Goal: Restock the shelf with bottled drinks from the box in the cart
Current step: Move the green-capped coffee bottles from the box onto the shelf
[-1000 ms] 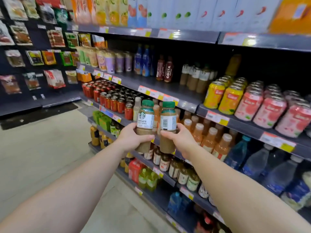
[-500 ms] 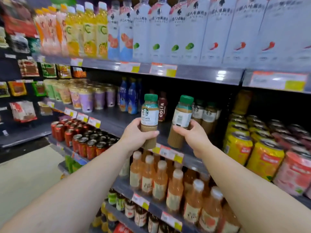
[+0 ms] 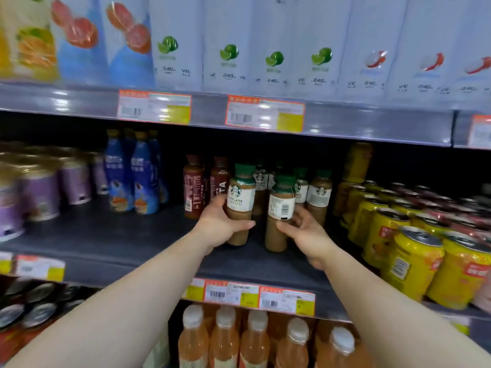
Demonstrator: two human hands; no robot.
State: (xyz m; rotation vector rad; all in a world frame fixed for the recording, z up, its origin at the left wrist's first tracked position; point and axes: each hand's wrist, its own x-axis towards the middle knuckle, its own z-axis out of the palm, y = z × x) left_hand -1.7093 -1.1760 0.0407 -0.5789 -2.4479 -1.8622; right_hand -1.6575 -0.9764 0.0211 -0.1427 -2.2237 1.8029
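Two green-capped latte bottles with tan drink stand side by side on the dark middle shelf (image 3: 127,245). My left hand (image 3: 221,224) is wrapped around the left latte bottle (image 3: 240,200), whose base rests on or just above the shelf. My right hand (image 3: 305,232) holds the right latte bottle (image 3: 280,208) from its right side, barcode facing me. Behind them stand more of the same latte bottles (image 3: 318,193). The box and the cart are out of view.
Two dark red coffee bottles (image 3: 194,187) stand just left of my left hand, blue bottles (image 3: 140,179) farther left. Yellow cans (image 3: 414,258) crowd the right. The upper shelf edge (image 3: 345,120) overhangs with white cartons. Orange bottles (image 3: 255,341) fill the shelf below.
Both hands have pushed forward and in under the upper shelf, carrying the two latte bottles from in front of the shelf edge down onto the middle shelf. The camera has moved closer.
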